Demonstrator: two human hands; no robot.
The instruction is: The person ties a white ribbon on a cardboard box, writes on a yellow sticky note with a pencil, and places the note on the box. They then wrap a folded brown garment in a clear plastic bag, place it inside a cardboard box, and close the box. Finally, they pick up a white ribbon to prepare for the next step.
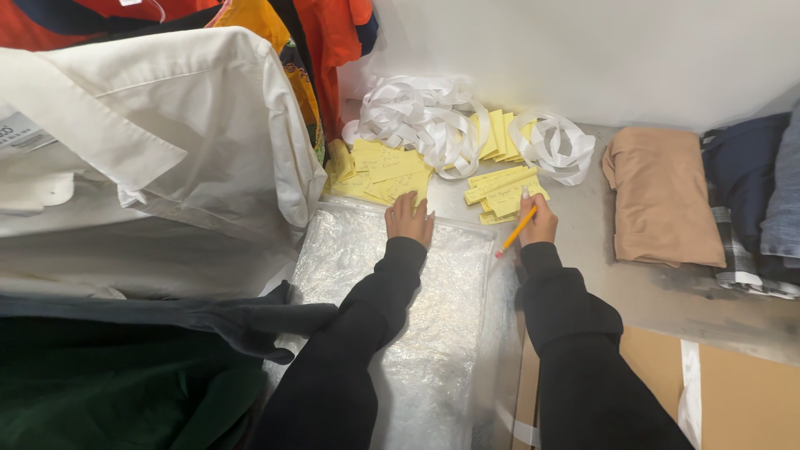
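Observation:
My right hand point(539, 222) grips a yellow pencil point(517, 231) with a red end and rests against a small stack of yellow paper slips point(502, 192). My left hand point(408, 220) lies with fingers curled at the far edge of a clear plastic bag point(408, 317), its fingertips touching more yellow slips point(379, 167). Both arms wear black sleeves. Coils of white ribbon point(421, 117) lie over the slips behind my hands.
A white shirt point(142, 158) hangs at the left, with orange and red garments point(317, 50) behind it and dark green cloth point(100, 383) below. Folded tan fabric point(662, 196) and dark folded clothes point(754, 208) lie at the right. A cardboard box point(750, 392) sits bottom right.

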